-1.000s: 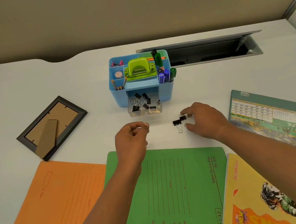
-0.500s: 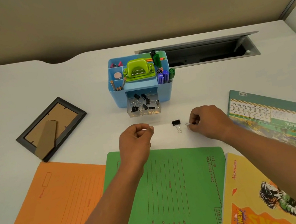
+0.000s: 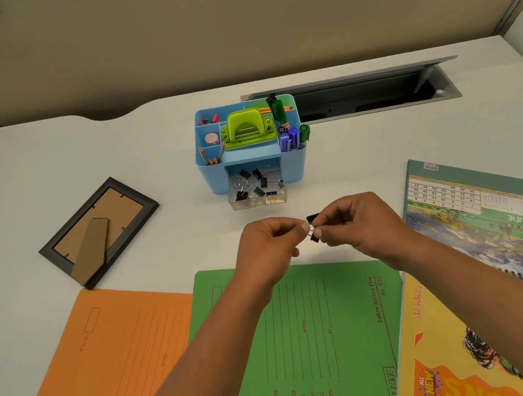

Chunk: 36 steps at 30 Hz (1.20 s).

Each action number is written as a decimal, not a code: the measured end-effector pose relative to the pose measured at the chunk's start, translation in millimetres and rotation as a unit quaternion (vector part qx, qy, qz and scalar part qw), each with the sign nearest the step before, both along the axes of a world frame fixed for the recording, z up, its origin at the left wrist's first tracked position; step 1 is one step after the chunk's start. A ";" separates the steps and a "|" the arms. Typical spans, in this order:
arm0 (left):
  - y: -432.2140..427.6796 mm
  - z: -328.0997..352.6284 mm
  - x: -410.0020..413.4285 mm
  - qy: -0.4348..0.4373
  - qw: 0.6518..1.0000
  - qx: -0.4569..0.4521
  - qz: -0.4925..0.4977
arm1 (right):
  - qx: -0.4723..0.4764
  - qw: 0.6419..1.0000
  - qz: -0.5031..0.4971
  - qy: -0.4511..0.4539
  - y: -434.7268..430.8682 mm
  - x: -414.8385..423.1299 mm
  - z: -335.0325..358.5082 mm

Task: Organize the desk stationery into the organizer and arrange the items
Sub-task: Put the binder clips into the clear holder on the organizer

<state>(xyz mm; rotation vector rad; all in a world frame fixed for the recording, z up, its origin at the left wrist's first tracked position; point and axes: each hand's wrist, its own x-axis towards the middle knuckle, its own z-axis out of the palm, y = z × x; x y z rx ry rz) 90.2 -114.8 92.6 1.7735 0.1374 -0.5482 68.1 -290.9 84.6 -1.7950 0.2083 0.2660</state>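
Observation:
A blue desk organizer (image 3: 294, 165) stands mid-desk, holding a green hole punch (image 3: 247, 128), markers (image 3: 291, 138) and pencils (image 3: 212, 156). Its clear drawer (image 3: 237, 205) is pulled out and holds several black binder clips. In front of it my left hand (image 3: 267, 251) and right hand (image 3: 357, 225) meet fingertip to fingertip. Between them they pinch a small black binder clip (image 3: 314, 236). A second black binder clip (image 3: 313, 217) shows just behind the fingertips; whether it lies on the desk I cannot tell.
A photo frame (image 3: 97, 230) lies face down at the left. An orange folder (image 3: 107, 359) and a green folder (image 3: 310, 344) lie near the front edge. At the right are a yellow book (image 3: 466, 353) and a calendar (image 3: 483, 224). An open cable tray (image 3: 357, 97) sits behind the organizer.
My right hand has lifted one clip off the desk and moved left. My left hand has moved right to meet it, and both now pinch that clip.

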 end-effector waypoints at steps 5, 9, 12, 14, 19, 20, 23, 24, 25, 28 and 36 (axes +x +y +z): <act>2.7 0.7 6.8 -0.022 0.999 0.015 0.026 | 0.020 0.999 -0.038 0.008 -1.9 -1.3 -0.1; 8.2 4.9 29.3 -0.037 0.990 0.023 0.136 | -0.017 0.998 -0.060 0.007 -6.3 -4.5 -3.5; 11.4 5.0 53.6 -0.050 0.978 0.049 0.196 | -0.031 0.997 -0.064 0.013 -10.7 -7.8 -7.2; 11.9 4.9 69.6 -0.062 0.974 0.067 0.208 | -0.035 0.997 -0.061 0.012 -12.1 -9.1 -8.4; 10.3 3.7 90.0 -0.047 0.976 0.090 0.193 | -0.048 0.997 -0.054 0.016 -16.3 -9.4 -11.0; 10.5 3.5 89.3 -0.041 0.977 0.083 0.190 | -0.053 0.997 -0.051 0.017 -17.2 -9.4 -11.6; 13.6 4.7 78.7 -0.043 0.977 0.037 0.205 | -0.074 0.996 -0.044 0.019 -19.2 -8.4 -15.4; 15.2 5.4 73.2 -0.053 0.976 0.028 0.211 | -0.088 0.995 -0.041 0.021 -19.9 -7.6 -17.6; 16.9 6.5 67.0 -0.066 0.974 0.027 0.217 | -0.103 0.994 -0.040 0.022 -20.3 -6.3 -20.6; 21.4 7.3 47.8 -0.096 0.969 0.045 0.222 | -0.153 0.987 -0.034 0.024 -21.1 -0.4 -30.1; 29.9 -8.0 5.1 -0.076 0.972 0.033 0.222 | -0.286 0.958 -0.019 0.012 -8.2 26.5 -51.3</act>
